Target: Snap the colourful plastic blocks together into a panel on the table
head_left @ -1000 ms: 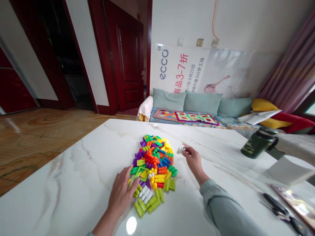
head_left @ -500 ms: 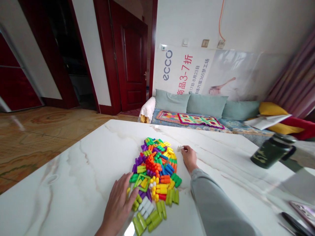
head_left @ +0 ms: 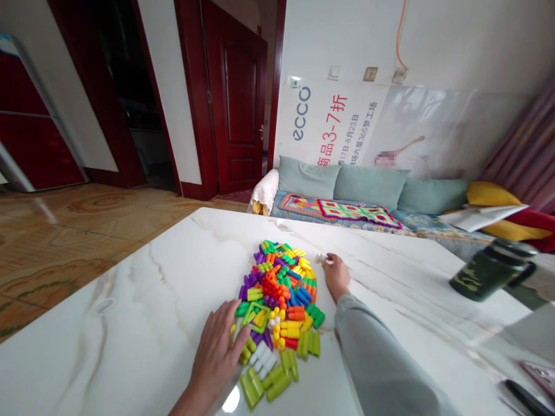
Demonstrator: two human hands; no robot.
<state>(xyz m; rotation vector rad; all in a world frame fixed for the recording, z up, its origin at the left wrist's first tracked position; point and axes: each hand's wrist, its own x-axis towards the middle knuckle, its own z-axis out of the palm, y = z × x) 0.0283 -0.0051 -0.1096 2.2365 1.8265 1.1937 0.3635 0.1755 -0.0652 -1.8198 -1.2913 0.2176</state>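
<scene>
A pile of colourful plastic building blocks [head_left: 281, 297] lies on the white marble-patterned table [head_left: 143, 300]. My left hand [head_left: 219, 346] rests at the pile's left edge with its fingers stretched and the thumb apart, beside a green square frame piece [head_left: 255, 317]. Nothing is gripped in it. Beyond the pile's far right side, my right hand [head_left: 337, 277] pinches a small white block [head_left: 321, 258] close to the tabletop. The fingers partly hide that block. Near me lie grey-white blocks [head_left: 262, 359] and olive-green blocks [head_left: 277, 382].
A dark green camouflage mug [head_left: 489, 268] stands at the right of the table. At the lower right edge lie a phone [head_left: 540, 375] and a black object [head_left: 524, 398]. A sofa with grey-green cushions [head_left: 366, 185] stands behind the table.
The whole view has shifted slightly, so everything sits a little farther right. Both hands keep nearly the same places over the table, the right still at the white block.
</scene>
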